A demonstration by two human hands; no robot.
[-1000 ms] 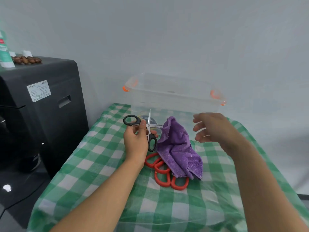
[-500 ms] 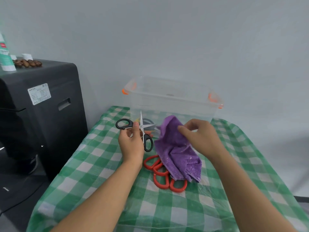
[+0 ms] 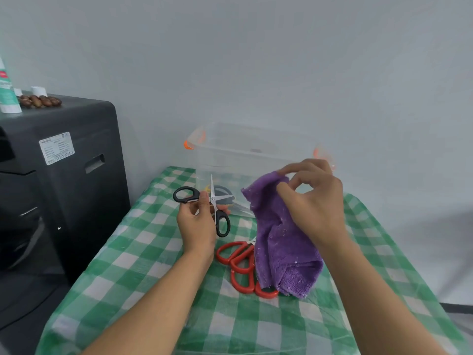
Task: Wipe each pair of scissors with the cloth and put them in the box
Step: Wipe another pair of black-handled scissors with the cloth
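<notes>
I am holding the small black-handled scissors with short steel blades (image 3: pixel 213 204) in my left hand (image 3: pixel 197 226), fingers and thumb curled round them near the pivot, blades spread apart with one tip pointing up; my right hand (image 3: pixel 313 201) is pinching the top edge of the purple terry cloth (image 3: pixel 279 242) between thumb and forefinger, lifting it so that it is draping down onto the green-and-white checked tablecloth (image 3: pixel 143 265); the step in hand, as I am judging it, is bringing cloth and blades together for the wipe; to do it well I am thinking of folding the cloth round one blade at a time and drawing it from pivot to tip, keeping my fingertips behind the cutting edge, since open blades could snag the loops of the towel or nick a finger; closing the blades first may be safer; the red-handled scissors (image 3: pixel 242 267), more than one pair judging by the loops, are lying on the tablecloth partly under the cloth, not yet in the box; the clear plastic box with orange clips (image 3: pixel 256 155) is standing lidless just behind my hands against the wall; through its near wall I am seeing something dark and something yellowish at the bottom, possibly scissors already inside, though I cannot tell for certain.
</notes>
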